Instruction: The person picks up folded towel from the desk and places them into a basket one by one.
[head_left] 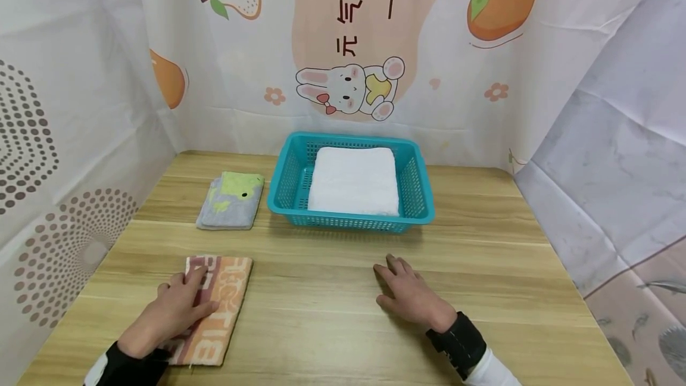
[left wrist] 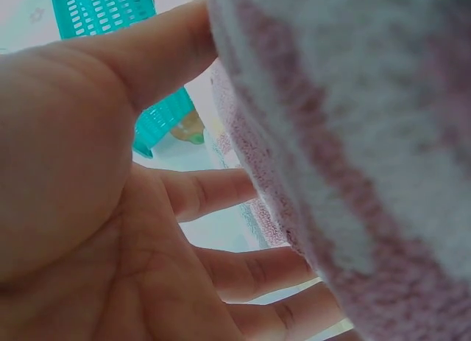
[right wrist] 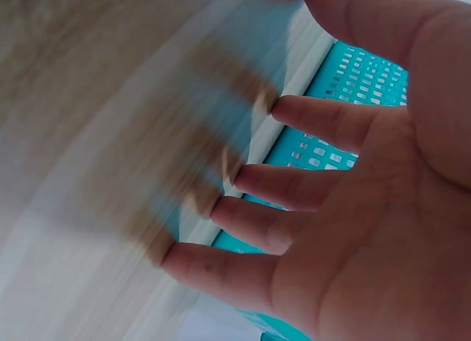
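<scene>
A folded towel (head_left: 227, 302) with orange, pink and white stripes and lettering lies at the front left of the table. My left hand (head_left: 174, 311) rests on its left part, fingers spread; the left wrist view shows the thumb and fingertips against the towel's pinkish pile (left wrist: 294, 135). To the right, my right hand (head_left: 412, 296) touches the bare wooden table with its fingertips, fingers spread and holding nothing. Beyond it stands a teal plastic basket (head_left: 351, 221) with a folded white towel (head_left: 354, 180) inside. A folded grey and green towel (head_left: 230, 201) lies left of the basket.
The wooden table (head_left: 300, 314) runs back to a printed white curtain (head_left: 236, 76). More curtain cloth hangs along the left and right sides. A black band (head_left: 458, 344) wraps the right wrist.
</scene>
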Demonstrator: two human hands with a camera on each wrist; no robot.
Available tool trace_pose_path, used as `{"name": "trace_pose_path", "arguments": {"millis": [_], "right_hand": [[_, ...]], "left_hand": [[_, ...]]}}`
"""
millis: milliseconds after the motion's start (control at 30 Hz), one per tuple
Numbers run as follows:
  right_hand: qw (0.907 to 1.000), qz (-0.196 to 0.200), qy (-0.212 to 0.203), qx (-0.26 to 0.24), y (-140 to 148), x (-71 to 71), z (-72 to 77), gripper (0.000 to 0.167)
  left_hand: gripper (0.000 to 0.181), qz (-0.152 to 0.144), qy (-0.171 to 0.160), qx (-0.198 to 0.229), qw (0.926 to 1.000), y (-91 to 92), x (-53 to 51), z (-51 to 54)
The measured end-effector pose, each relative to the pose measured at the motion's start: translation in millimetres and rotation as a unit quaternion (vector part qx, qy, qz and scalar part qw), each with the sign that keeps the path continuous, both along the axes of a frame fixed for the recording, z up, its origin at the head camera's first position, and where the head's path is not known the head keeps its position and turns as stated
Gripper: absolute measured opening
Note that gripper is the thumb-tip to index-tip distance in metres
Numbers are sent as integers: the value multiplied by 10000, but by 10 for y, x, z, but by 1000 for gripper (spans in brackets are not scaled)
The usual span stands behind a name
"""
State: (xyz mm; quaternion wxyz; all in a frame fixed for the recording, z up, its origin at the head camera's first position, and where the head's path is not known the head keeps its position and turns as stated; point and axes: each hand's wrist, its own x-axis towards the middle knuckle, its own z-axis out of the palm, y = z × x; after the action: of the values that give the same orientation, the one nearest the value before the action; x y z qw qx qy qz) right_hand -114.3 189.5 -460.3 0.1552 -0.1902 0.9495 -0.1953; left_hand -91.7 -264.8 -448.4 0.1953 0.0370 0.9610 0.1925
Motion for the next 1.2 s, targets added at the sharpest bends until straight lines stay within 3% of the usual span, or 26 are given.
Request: {"name": "trace_pose_path", "arguments": {"millis": [767, 1200], "right_hand": [[10000, -18, -53, 79, -17, -25, 21, 57], [10000, 20, -43, 59, -17, -11, 40, 58]], "left_hand": [[81, -16, 66, 9, 10000, 97, -7, 15], [77, -174, 241, 28, 9996, 163, 35, 15]]}}
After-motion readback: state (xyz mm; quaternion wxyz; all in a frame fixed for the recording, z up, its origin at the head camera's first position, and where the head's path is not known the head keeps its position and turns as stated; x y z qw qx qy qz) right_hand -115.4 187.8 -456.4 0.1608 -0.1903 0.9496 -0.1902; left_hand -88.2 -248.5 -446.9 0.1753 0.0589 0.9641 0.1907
